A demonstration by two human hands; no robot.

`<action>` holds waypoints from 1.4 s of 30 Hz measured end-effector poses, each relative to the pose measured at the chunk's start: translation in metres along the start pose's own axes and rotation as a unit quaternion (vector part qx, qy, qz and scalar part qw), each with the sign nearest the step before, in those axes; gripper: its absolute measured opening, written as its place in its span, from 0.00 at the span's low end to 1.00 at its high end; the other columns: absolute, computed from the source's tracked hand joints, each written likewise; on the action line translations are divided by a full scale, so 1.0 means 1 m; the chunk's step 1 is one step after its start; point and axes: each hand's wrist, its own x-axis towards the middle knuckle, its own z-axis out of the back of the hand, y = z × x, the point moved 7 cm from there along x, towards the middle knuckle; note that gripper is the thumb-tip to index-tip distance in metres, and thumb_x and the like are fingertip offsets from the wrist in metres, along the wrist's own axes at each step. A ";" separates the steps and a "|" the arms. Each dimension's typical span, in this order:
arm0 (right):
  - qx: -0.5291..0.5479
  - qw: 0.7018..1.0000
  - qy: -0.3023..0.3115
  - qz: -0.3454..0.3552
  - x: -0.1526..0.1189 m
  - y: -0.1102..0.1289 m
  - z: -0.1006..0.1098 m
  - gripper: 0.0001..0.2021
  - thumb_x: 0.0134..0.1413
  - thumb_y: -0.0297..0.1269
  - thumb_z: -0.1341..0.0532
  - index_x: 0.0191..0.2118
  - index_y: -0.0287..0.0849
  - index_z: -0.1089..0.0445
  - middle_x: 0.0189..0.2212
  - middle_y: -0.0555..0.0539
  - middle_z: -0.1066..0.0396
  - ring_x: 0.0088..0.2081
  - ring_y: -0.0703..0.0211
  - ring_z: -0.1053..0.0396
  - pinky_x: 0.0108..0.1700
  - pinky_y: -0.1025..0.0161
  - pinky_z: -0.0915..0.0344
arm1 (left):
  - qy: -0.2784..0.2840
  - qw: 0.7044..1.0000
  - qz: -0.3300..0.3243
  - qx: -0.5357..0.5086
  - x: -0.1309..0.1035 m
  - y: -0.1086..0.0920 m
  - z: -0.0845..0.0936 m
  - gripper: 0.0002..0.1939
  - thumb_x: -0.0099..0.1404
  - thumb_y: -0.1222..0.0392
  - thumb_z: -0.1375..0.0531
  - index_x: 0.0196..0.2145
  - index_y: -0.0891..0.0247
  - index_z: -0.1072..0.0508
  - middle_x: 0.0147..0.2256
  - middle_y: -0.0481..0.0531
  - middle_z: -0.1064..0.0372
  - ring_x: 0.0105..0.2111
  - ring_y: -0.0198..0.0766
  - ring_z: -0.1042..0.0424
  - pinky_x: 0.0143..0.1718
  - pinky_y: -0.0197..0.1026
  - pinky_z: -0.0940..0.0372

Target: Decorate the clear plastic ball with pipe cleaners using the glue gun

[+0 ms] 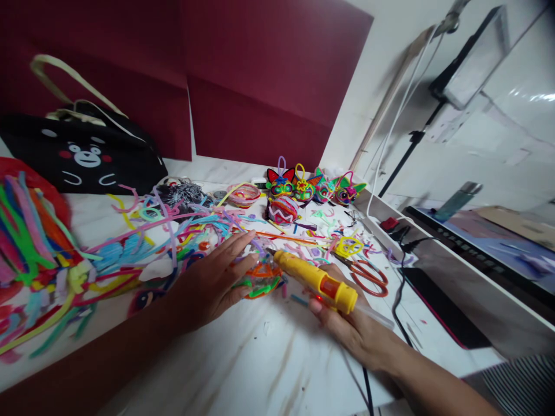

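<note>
My right hand (347, 323) is wrapped round a yellow glue gun (303, 274), with a glue stick (379, 316) poking out of its back. A small red light glows near my fingers. The gun's dark nozzle points left at a clear ball (262, 283) trimmed with orange and green pipe cleaners. My left hand (219, 277) grips that ball at its left side, thumb in front and fingers behind; part of the ball is hidden. Whether the nozzle touches it I cannot tell. Orange-handled scissors (368, 277) lie right of the gun, beside a yellow pipe-cleaner coil (349, 247).
Loose pipe cleaners (130, 248) cover the table's left and middle. Several finished pipe-cleaner ornaments (303, 188) stand at the back, near a striped ball (284, 210) and bowl shape (244, 195). A black bag (82, 150) sits back left. A cable (396, 300) runs along the right.
</note>
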 end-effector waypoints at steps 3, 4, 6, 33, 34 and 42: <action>-0.004 1.000 0.004 0.001 0.000 0.001 -0.001 0.07 0.66 0.35 0.49 0.36 0.44 0.37 0.33 0.48 0.32 0.36 0.55 0.34 0.43 0.54 0.34 | -0.001 1.000 0.006 -0.005 -0.001 0.001 0.000 0.21 0.69 0.68 0.45 0.58 0.66 0.42 0.67 0.72 0.52 0.68 0.54 0.50 0.67 0.57 0.47; -0.007 1.000 0.002 0.002 0.000 0.002 -0.001 0.07 0.66 0.35 0.49 0.37 0.44 0.36 0.33 0.48 0.32 0.37 0.54 0.33 0.43 0.54 0.34 | -0.002 1.000 0.008 -0.008 -0.001 0.002 0.000 0.22 0.69 0.69 0.45 0.59 0.66 0.42 0.67 0.71 0.52 0.68 0.54 0.50 0.67 0.57 0.47; -0.009 1.000 -0.003 0.004 0.000 0.003 0.000 0.07 0.66 0.36 0.48 0.38 0.45 0.35 0.33 0.47 0.31 0.38 0.53 0.32 0.44 0.53 0.33 | -0.003 1.000 0.009 -0.010 -0.001 0.002 0.000 0.23 0.69 0.69 0.45 0.59 0.64 0.43 0.68 0.69 0.52 0.68 0.53 0.50 0.67 0.57 0.46; -0.007 1.000 -0.011 -0.003 -0.002 0.000 -0.002 0.12 0.68 0.41 0.50 0.39 0.44 0.32 0.34 0.45 0.29 0.36 0.52 0.30 0.41 0.52 0.29 | -0.001 1.000 0.008 -0.015 0.000 0.002 0.000 0.24 0.69 0.68 0.45 0.60 0.63 0.44 0.68 0.71 0.53 0.68 0.55 0.50 0.65 0.60 0.44; -0.009 1.000 -0.009 -0.004 -0.002 0.000 -0.002 0.11 0.68 0.41 0.50 0.40 0.44 0.32 0.34 0.45 0.29 0.37 0.52 0.30 0.42 0.52 0.29 | -0.001 1.000 0.011 -0.018 -0.001 0.002 0.000 0.24 0.69 0.69 0.45 0.61 0.63 0.44 0.68 0.70 0.53 0.68 0.55 0.50 0.65 0.60 0.44; -0.006 1.000 -0.014 -0.003 -0.001 0.002 0.000 0.10 0.67 0.40 0.49 0.39 0.44 0.32 0.34 0.46 0.29 0.37 0.53 0.30 0.43 0.53 0.29 | -0.001 1.000 0.008 -0.017 -0.001 0.003 -0.001 0.24 0.68 0.69 0.45 0.60 0.63 0.43 0.69 0.68 0.55 0.69 0.54 0.51 0.67 0.58 0.47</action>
